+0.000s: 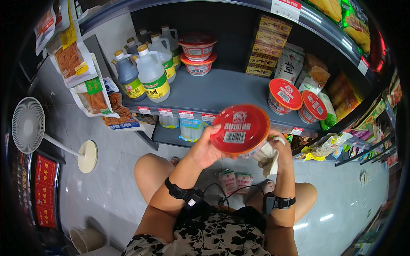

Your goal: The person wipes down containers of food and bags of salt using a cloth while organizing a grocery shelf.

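My left hand grips a round plastic tub of sauce by its left side, thumb at the rim. The tub has a red lid with writing and a barcode, tilted up towards me. A whitish cloth is held in my right hand, against the tub's lower right side. Two stacked tubs of the same kind stand at the back of the grey shelf. Two more are at the right: one tub upright, the other tub beside it, slightly tilted.
Several vinegar jugs stand at the shelf's left. Stacked boxes and a white bag are at the back right. Hanging snack packs flank the left side. Two small packets lie on the floor between my legs. A fan lies left.
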